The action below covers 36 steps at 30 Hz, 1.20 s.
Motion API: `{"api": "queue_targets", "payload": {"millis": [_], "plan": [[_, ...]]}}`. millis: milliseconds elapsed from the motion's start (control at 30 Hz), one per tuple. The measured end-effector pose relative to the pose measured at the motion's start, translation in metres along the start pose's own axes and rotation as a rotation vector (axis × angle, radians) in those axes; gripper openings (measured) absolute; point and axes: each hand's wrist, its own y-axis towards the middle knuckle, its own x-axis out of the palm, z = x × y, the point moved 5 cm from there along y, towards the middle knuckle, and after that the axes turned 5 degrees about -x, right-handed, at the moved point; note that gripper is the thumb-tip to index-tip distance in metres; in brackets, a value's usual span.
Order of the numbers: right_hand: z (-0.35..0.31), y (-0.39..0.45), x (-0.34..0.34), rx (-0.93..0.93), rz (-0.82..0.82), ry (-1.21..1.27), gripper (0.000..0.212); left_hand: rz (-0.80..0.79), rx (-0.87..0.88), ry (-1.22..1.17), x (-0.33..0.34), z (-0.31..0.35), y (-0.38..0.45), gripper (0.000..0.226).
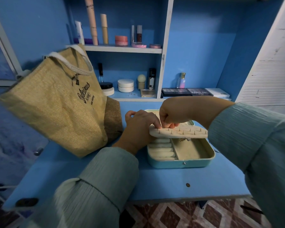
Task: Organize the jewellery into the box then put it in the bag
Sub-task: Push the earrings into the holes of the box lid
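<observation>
Closest to you, the jewellery box sits open on the blue surface, just under both your hands. Your left hand holds up the left end of the cream earring flap, with its fingers curled round the edge. Your right hand is right beside it, above the flap, pinching something tiny; it is too small to tell what, maybe an earring. Little pins stick through the flap, so be careful: if you press too hard or the flap tips, they could poke you or a small piece could drop into the tray below or roll off the surface. Further off to the left of your left hand, the woven bag leans over, so it could flop when you put the box in.
</observation>
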Motion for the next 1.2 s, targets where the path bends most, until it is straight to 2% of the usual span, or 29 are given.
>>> {"api": "queue_targets", "payload": {"millis": [200,367,400,567,900,1200], "plan": [[0.003,0.002,0.001,0.001,0.013,0.041,0.009,0.004,0.01,-0.003,0.0,0.0,0.002,0.007],[0.013,-0.003,0.003,-0.002,0.087,0.181,0.008,0.076,0.065,-0.128,0.002,-0.003,-0.002,0.007],[0.015,-0.004,0.003,-0.003,0.087,0.211,0.009,0.094,0.07,-0.134,0.002,-0.003,-0.002,0.002],[0.021,-0.008,0.003,0.017,0.048,0.387,0.015,0.106,0.068,-0.131,0.0,-0.001,-0.003,0.01],[0.009,-0.009,0.004,0.004,0.05,0.026,0.011,0.154,0.084,-0.076,0.001,-0.003,-0.004,0.016],[0.009,-0.008,0.005,-0.006,0.0,0.103,0.01,0.136,0.064,-0.044,0.001,-0.002,-0.005,0.016]]}}
